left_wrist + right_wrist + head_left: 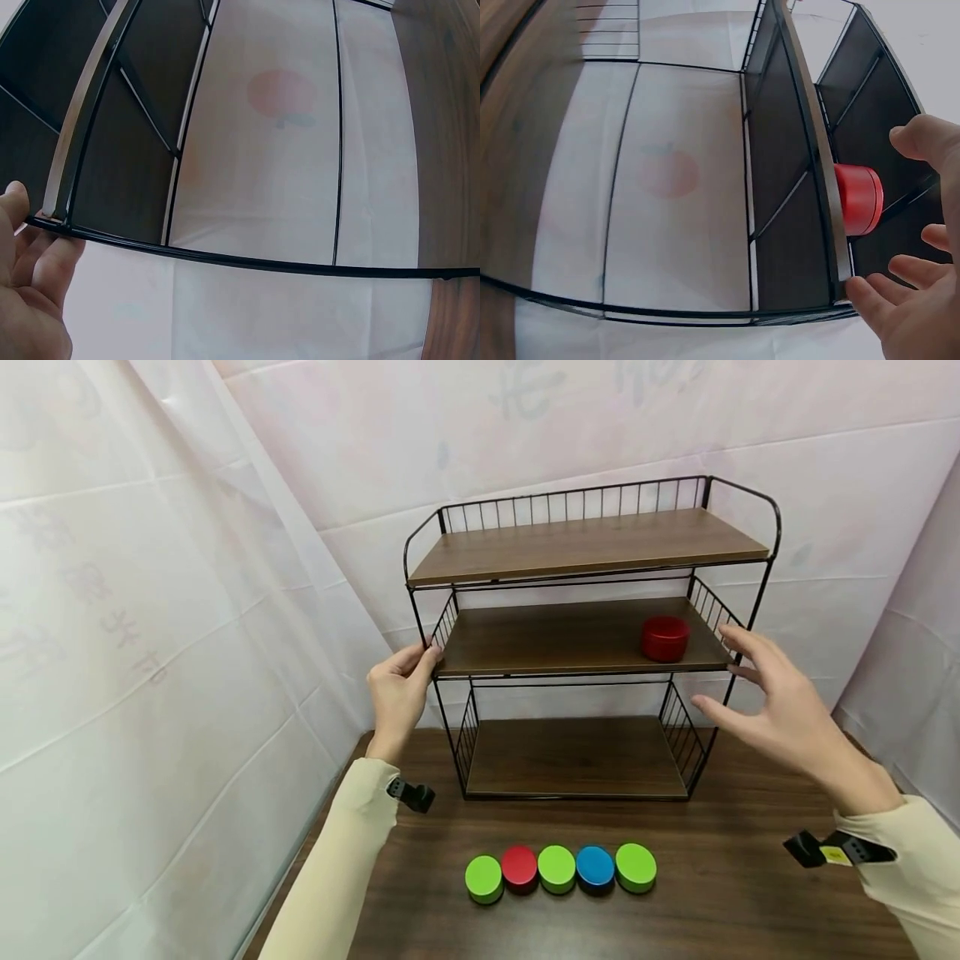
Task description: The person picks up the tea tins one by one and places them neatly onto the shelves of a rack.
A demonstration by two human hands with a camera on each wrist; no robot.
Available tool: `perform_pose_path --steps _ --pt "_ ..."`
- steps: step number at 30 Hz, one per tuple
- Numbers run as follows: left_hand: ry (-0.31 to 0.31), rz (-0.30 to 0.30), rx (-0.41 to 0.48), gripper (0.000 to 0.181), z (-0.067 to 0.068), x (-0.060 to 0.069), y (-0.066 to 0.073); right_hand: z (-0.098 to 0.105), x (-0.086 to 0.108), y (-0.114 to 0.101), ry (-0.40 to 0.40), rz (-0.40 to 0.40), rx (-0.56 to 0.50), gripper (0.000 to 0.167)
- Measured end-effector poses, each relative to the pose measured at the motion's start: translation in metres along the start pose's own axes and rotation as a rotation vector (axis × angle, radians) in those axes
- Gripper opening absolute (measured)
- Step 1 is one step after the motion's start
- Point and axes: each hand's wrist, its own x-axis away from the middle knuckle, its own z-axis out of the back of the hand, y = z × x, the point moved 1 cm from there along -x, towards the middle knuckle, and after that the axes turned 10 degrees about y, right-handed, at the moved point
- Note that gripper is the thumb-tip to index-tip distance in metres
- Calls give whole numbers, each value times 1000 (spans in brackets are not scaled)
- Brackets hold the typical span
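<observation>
A three-tier rack (577,649) with brown boards and black wire sides stands before me. My left hand (401,687) pinches its left front post at the height of the middle shelf; the left wrist view shows the thumb and fingers around the black frame (247,264). On the right, my right hand (780,710) has its fingers and thumb spread apart beside the right post, with fingertips by the middle shelf's corner. Whether they touch it I cannot tell. A round red tin (665,639) sits on the middle shelf's right end, left of that hand, also visible in the right wrist view.
In front of the rack, a row of round tins lies on the brown table (420,893): a green tin (484,880), a red tin (520,869), a green tin (557,869), a blue tin (596,870) and a green tin (636,867). White cloth (187,610) hangs behind and at the sides.
</observation>
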Motion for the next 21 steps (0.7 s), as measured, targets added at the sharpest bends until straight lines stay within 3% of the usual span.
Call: perform_pose_path --steps 5,14,21 --pt "3 12 12 13 0 0 0 1 21 4 -34 -20 60 104" --pt "-2 19 -2 14 1 0 -1 -4 45 7 -32 82 32 111" --pt "-5 21 -4 14 0 0 -2 -4 64 8 -73 56 71 120"
